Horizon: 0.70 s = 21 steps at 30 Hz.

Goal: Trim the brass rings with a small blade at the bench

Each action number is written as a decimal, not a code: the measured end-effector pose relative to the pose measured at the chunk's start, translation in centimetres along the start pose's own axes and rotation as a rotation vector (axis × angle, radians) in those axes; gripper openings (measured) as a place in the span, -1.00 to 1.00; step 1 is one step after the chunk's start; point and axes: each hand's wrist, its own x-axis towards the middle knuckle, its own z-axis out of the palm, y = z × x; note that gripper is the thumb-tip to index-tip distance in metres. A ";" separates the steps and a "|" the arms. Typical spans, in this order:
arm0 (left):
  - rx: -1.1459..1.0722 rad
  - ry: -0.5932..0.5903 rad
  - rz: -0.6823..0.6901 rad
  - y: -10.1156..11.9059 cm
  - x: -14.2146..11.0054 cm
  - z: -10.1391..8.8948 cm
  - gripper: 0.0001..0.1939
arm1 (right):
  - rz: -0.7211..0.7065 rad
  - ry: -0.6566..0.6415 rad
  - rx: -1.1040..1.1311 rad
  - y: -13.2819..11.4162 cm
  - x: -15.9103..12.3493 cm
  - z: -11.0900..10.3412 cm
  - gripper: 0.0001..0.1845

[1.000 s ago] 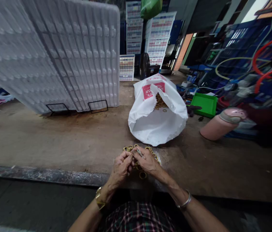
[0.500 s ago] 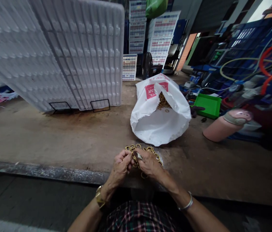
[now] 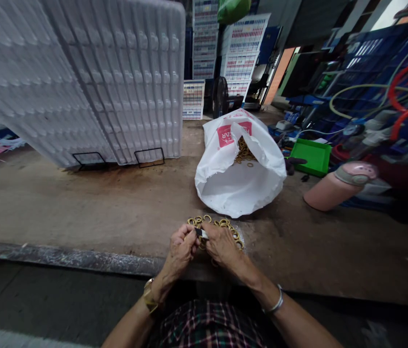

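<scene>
Work under way: right hand (image 3: 223, 246) fingers grip a small tool (image 3: 204, 235); left hand (image 3: 181, 247) fingers closed, contents unclear. Loose rings (image 3: 224, 223) remain around them on the tabletop (image 3: 124, 208), others in the bag (image 3: 238, 193) at one o'clock; finished count indeterminable.

Dim interior, bright daylight upper right, wide-angle stretched edges

Brown worktop (image 3: 91, 208), stained, scuffed near edge. Loose gold-colored rings (image 3: 224, 223) near centre; open white bag (image 3: 221, 191) just beyond, more rings inside. Right of bag: green tray (image 3: 310, 157), pink bottle (image 3: 329, 191) nearer. Far left: upright ribbed translucent panels (image 3: 127, 87), black wire stands (image 3: 149, 158) at base.
</scene>
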 end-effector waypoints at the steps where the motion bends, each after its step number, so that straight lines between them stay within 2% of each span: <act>1: -0.002 -0.005 0.001 0.1 0.0 0.0 -0.62 | 0.018 -0.016 -0.021 -0.2 0.1 -0.1 -0.75; 6: -0.029 -0.019 -0.016 0.7 -0.5 -0.1 -0.62 | 0.088 -0.035 -0.081 -0.4 0.9 -0.6 -0.76; 11: -0.106 -0.136 -0.061 0.7 -1.6 -0.8 -0.66 | 0.229 -0.033 -0.162 2.3 2.3 -1.4 -0.74; 15: -0.307 -0.129 -0.121 0.0 -1.4 -1.5 -0.65 | 0.198 0.009 -0.202 3.7 3.2 -0.9 -0.78; 21: -0.380 -0.094 -0.136 -0.1 -0.8 -2.0 -0.67 | 0.198 -0.047 -0.227 3.2 4.5 0.8 -0.79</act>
